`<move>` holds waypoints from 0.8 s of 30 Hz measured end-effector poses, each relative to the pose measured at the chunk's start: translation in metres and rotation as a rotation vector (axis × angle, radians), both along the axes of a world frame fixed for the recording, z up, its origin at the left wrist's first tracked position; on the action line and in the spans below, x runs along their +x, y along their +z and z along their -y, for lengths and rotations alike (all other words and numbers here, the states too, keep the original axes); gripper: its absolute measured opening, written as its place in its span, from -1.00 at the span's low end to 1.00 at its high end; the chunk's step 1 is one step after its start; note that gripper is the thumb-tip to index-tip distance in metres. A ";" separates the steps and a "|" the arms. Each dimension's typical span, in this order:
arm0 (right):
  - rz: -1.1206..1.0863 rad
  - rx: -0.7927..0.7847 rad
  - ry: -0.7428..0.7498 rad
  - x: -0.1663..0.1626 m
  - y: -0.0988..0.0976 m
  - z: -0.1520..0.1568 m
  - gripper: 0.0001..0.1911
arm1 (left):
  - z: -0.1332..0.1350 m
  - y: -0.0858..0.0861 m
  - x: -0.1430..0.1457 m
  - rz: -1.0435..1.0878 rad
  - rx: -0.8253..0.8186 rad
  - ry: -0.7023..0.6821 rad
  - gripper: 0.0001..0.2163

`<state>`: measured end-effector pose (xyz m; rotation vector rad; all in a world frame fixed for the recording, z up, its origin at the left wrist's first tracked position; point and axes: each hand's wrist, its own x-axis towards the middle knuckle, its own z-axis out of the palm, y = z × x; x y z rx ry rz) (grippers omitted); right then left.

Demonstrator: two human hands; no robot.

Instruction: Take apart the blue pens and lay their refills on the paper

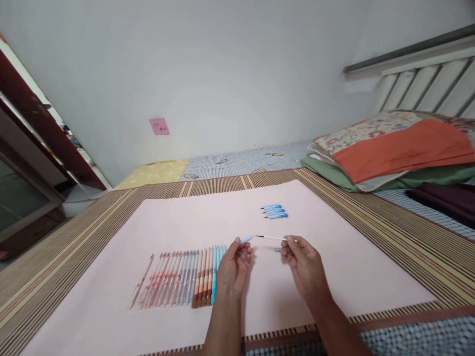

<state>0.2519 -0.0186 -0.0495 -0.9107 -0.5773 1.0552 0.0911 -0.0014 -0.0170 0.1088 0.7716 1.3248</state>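
Observation:
My left hand (236,264) is closed around a light blue pen barrel (246,240), its end pointing to the right. My right hand (303,264) pinches a thin white pen refill (273,238) with a dark section toward its left end. The refill's tip is close to the barrel's end; I cannot tell whether they touch. Partly hidden by my right fingers, a small blue piece (277,250) lies on the pink sheet (345,257). Beyond my hands are several short blue pen pieces (275,211) with dark points. Left of my left hand, clear, brown and turquoise pens (178,279) lie in a row.
The pink sheet lies on a striped mat (336,205) over a bed. At the right are folded bedding with an orange cover (404,148) and a dark purple cloth (445,200). A white wall (237,74) with a pink note (159,126) stands behind.

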 end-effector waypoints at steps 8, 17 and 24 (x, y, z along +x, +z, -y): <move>0.071 -0.011 -0.025 -0.001 0.005 0.002 -0.62 | -0.001 -0.002 0.000 -0.033 -0.021 -0.040 -0.77; 0.333 0.026 -0.080 0.006 0.006 0.001 -0.66 | -0.002 -0.006 0.001 -0.089 -0.009 -0.072 -0.80; 0.585 0.034 -0.110 0.010 0.029 0.011 -0.67 | -0.002 -0.011 0.003 -0.138 0.002 -0.126 -0.81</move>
